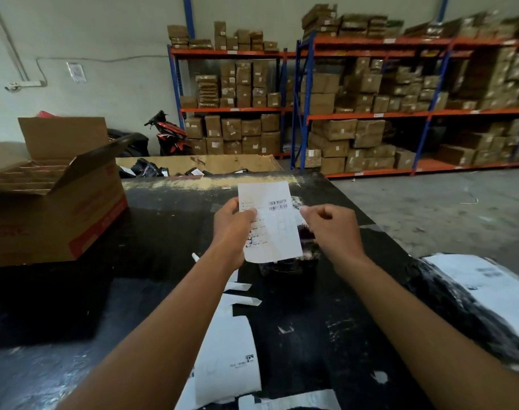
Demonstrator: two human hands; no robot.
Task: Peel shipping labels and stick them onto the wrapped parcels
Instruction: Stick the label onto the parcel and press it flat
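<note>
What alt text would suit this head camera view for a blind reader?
A person's left hand holds a white shipping label over a dark wrapped parcel on a black table, the right hand pinching its edge. Shelves of boxes stand behind.

A left hand (233, 223) pinches a white shipping label (274, 229) over a dark wrapped parcel (293, 261) on a black table (163, 232), right hand (332, 229) curled beside it.

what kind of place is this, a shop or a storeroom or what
Most likely a warehouse packing area: orange-and-blue metal racks stacked with taped cardboard boxes, a black worktable, and the left hand holding a barcoded shipping label by a dark wrapped parcel.
</note>
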